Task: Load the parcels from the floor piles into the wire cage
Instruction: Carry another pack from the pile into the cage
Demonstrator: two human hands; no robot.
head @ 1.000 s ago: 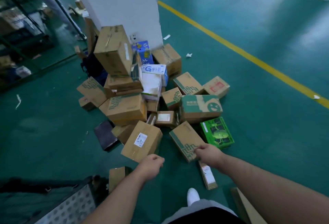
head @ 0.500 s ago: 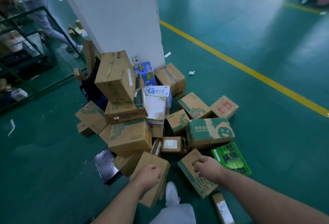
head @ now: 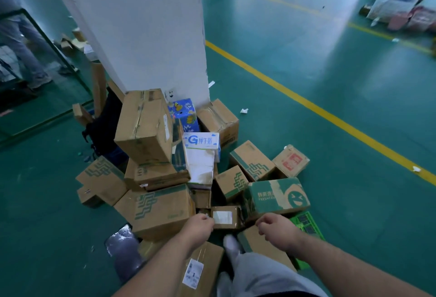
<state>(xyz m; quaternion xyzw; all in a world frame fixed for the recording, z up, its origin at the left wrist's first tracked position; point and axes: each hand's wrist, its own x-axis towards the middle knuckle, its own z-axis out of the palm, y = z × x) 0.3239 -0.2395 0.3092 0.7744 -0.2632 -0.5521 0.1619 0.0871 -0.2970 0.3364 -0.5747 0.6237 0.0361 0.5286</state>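
A pile of cardboard parcels [head: 162, 209] lies on the green floor against a white pillar [head: 141, 30]. At its near edge sits a small brown taped parcel [head: 226, 217] with a white label. My left hand [head: 197, 228] hangs just left of it, fingers loosely curled, fingertips at the parcel's corner and gripping nothing. My right hand [head: 276, 228] hovers to its right, loosely curled and empty, above a flat brown box [head: 262, 247] and beside a green printed box [head: 306, 226]. A labelled carton [head: 203, 268] lies under my left forearm.
A tall carton [head: 144, 127] tops the stack, with a white-and-blue box [head: 200, 153] beside it. A dark metal frame [head: 59, 61] stands at left with a person's legs [head: 26, 46] behind it. Yellow floor lines [head: 330, 117] run right; more goods [head: 405, 6] lie far right.
I have stepped closer to the pile. Both hands moved forward from the near boxes to either side of the small labelled parcel; my white shoe now stands between the near boxes.
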